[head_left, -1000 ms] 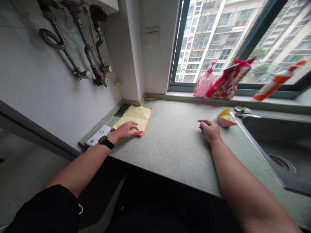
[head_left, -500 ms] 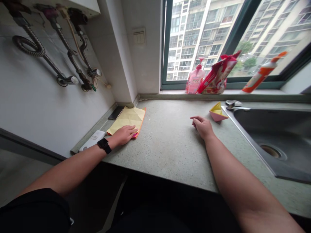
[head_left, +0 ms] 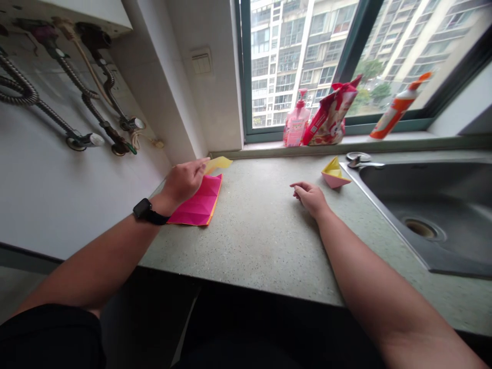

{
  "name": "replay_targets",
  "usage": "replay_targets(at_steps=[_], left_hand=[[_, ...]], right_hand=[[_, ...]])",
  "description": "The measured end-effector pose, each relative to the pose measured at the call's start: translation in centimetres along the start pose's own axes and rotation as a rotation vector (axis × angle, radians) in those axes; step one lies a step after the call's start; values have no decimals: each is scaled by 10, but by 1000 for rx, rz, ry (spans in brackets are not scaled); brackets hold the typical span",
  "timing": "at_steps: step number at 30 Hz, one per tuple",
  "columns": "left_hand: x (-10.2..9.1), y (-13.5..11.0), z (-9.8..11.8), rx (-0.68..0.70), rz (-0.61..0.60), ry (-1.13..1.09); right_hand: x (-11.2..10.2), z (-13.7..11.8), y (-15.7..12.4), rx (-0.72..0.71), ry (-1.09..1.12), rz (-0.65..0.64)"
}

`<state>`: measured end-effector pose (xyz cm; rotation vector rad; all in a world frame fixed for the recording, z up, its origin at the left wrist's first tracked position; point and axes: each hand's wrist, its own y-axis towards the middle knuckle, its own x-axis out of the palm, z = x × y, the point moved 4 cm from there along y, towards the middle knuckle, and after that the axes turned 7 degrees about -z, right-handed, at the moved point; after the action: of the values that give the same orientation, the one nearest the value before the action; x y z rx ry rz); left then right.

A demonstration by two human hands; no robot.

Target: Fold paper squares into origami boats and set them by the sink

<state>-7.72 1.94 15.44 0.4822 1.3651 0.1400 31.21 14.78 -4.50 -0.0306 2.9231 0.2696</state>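
Note:
My left hand [head_left: 183,180] is raised above the counter's left end and pinches a yellow sheet of paper [head_left: 218,163], lifted off the stack. Under it lies a pink sheet [head_left: 200,204] on top of the remaining paper stack, with an orange edge showing. My right hand [head_left: 310,197] rests on the speckled counter [head_left: 265,225] with its fingers loosely curled and nothing in them. A folded yellow-and-pink paper boat [head_left: 334,173] stands just beyond my right hand, close to the sink.
A steel sink [head_left: 423,205] fills the right side. On the window sill stand a pink pump bottle [head_left: 295,126], a red bag [head_left: 331,114] and an orange bottle [head_left: 397,107]. Metal hoses [head_left: 77,110] hang on the left wall.
My left hand has picked the yellow sheet up off the stack, baring the pink sheet beneath. The right hand has stayed in place while the view swung to the right.

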Motion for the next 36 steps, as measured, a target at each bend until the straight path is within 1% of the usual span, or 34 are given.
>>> replay_targets(at_steps=[2,3,6,7,9,12,14,16,17,19,21,22,23,25,27,28,29,30,31,33,36], left_hand=[[11,8,32,123,-38,26],[21,10,50,198,-84,37],[57,10,102,389,-202,32],[71,9,117,430,-233,33],[99,4,146,477,-313,51],[136,-10,184,524,-463,89],[153,-23,204,565,-521,90],[160,-33,217,604,-529,51],[162,-38,220,644,-528,14],[162,-45,221,777,-539,-77],[163,-48,211,908,-548,-142],[164,-49,203,939,-549,-158],[166,-49,194,950,-556,-169],[173,-51,177,955,-589,-192],[179,-55,166,936,-612,-227],[182,-58,163,927,-620,-245],[184,-60,161,919,-622,-263],[185,-62,160,916,-622,-280],[186,-64,160,920,-619,-298],[185,-65,162,945,-609,-335],[184,-66,163,1016,-598,-372]], right_hand=[[3,0,0,25,28,-35],[4,-1,-1,44,49,-58],[9,-3,-3,103,136,-134],[10,-4,-4,108,167,-164],[13,-7,-5,104,212,-230],[12,-8,-6,91,202,-280],[11,-7,-6,66,148,-278],[9,-6,-6,34,81,-265],[9,-6,-6,23,50,-263],[10,-4,-5,5,-23,-275],[11,-3,-5,-20,-153,-279],[10,-4,-5,-42,-245,-255],[9,-6,-6,-74,-343,-209],[7,-15,-8,-173,-519,-77],[7,-30,-15,-312,-619,33],[10,-37,-20,-384,-640,48],[16,-44,-25,-449,-641,23],[23,-49,-30,-501,-622,-40],[33,-53,-36,-540,-598,-150],[55,-54,-47,-593,-546,-423],[80,-46,-55,-568,-518,-731]])
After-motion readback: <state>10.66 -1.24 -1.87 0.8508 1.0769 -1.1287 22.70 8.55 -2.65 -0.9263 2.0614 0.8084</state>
